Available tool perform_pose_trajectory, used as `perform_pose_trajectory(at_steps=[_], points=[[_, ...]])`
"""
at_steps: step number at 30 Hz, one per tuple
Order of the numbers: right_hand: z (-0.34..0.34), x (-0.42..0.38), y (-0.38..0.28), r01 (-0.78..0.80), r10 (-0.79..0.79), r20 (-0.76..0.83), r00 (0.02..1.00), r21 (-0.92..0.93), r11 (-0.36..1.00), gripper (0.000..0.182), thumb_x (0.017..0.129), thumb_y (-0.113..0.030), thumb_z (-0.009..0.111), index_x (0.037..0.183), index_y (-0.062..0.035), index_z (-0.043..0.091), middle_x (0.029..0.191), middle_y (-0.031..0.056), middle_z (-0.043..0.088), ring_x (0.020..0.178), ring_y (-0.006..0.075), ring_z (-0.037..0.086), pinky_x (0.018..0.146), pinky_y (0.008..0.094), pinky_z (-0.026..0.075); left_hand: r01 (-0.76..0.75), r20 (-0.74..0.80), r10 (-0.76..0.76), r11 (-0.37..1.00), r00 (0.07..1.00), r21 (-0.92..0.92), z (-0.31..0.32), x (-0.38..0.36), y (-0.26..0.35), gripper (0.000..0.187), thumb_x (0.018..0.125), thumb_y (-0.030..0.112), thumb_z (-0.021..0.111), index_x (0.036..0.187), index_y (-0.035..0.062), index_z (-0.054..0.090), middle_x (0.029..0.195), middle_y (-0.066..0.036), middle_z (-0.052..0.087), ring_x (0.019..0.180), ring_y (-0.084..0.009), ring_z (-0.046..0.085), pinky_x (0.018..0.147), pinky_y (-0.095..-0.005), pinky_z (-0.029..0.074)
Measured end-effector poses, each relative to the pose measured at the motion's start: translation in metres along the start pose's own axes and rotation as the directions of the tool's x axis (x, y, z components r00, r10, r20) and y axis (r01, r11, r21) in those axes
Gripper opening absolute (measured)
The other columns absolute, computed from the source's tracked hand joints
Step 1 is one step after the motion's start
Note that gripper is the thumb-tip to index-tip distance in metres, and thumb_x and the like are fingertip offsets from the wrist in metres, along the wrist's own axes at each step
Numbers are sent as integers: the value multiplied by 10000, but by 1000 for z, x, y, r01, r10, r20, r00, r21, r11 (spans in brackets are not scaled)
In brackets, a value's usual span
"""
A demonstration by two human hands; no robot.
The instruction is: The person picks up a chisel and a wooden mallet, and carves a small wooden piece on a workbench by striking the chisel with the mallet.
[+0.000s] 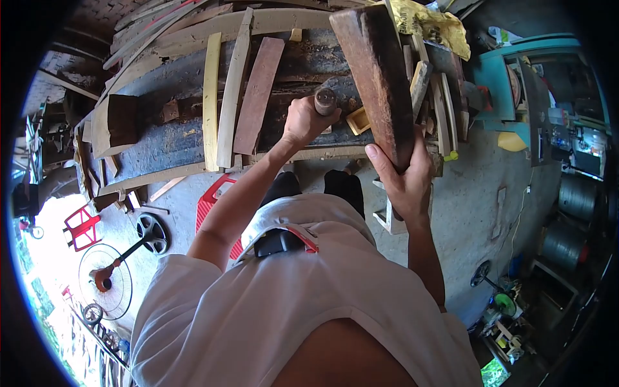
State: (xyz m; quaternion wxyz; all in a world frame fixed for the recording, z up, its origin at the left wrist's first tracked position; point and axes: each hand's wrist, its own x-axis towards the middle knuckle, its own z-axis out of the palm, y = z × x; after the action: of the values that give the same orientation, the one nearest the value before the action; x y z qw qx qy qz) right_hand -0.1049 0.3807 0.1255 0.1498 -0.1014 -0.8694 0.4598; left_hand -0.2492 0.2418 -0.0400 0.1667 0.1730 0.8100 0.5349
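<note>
My right hand [405, 177] grips the lower end of a dark brown wooden plank [377, 71], which rises tilted over the workbench. My left hand [303, 121] is closed around a tool with a round, dark metal end [325, 100], held down on the bench top just left of the plank. A small yellowish wooden block [358, 120] lies between the two hands. I am leaning over the bench in a white shirt, and my legs show below its edge.
The blue-grey workbench [164, 145] carries several pale slats [212, 97], a reddish board [258, 93] and a dark block [122, 119]. A yellow bag [432, 26] lies at the back right. A teal machine [496, 77] stands to the right; a red stool [209, 203] and floor fan [106, 280] are to the left.
</note>
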Motion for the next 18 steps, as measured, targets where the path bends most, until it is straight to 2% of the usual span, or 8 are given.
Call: perform_pose_trajectory(at_steps=[5,9,10,11,13,14,15,18], points=[[-3,7,-5,18,-18,-3,1000,-41,999,490,865,-227,804,1199,29,553,963,176,710,868,249,719,780,375,553,0,-25,0,999,1000,38,5,1,5,316,780,314,803,951,58,733,855,-161,741,805,-312,740,737,-399,584],[-8,13,-11,182,-179,-68,981,39,982,470,872,-193,787,1201,38,545,927,152,718,821,227,721,737,344,558,-174,-24,179,976,984,132,18,-9,2,289,766,279,813,1006,135,743,892,-162,731,835,-355,716,737,-416,578],[-1,12,-4,186,-178,-111,978,72,980,443,871,-175,781,1185,34,548,898,143,718,791,214,718,709,336,557,-173,-18,176,979,984,111,18,-13,7,282,765,265,809,1005,133,742,900,-159,732,844,-355,716,741,-418,578],[1,9,3,138,-141,-63,988,-48,989,443,866,-216,786,1160,22,555,872,181,717,765,257,736,687,357,562,-169,-10,171,982,985,87,18,-19,13,275,764,252,805,1003,130,742,908,-156,732,853,-356,715,745,-420,578],[11,-2,39,-58,103,164,981,-260,964,453,867,-286,779,1138,7,564,860,228,706,775,341,734,674,409,561,-135,10,135,987,991,88,20,-28,15,266,762,223,795,1005,127,744,909,-157,732,849,-359,713,750,-433,576],[15,-5,51,-43,104,190,976,-298,954,469,868,-344,767,1122,-3,571,856,250,697,806,407,711,673,465,546,-192,9,192,973,981,125,22,-31,14,272,761,219,794,1012,128,744,903,-159,731,844,-362,712,751,-438,575],[14,-7,57,-32,94,195,976,-297,954,469,868,-344,767,1122,-3,571,856,250,697,806,407,711,673,465,546,-246,3,249,955,969,164,23,-31,11,277,760,214,793,1020,130,745,898,-161,730,840,-364,710,752,-443,575],[15,-16,55,-132,147,78,986,-165,977,452,891,-346,754,1107,10,579,838,225,698,789,408,712,692,460,537,-237,71,229,962,971,132,20,-27,3,282,754,197,791,1026,136,747,892,-160,732,825,-365,710,749,-445,575]])
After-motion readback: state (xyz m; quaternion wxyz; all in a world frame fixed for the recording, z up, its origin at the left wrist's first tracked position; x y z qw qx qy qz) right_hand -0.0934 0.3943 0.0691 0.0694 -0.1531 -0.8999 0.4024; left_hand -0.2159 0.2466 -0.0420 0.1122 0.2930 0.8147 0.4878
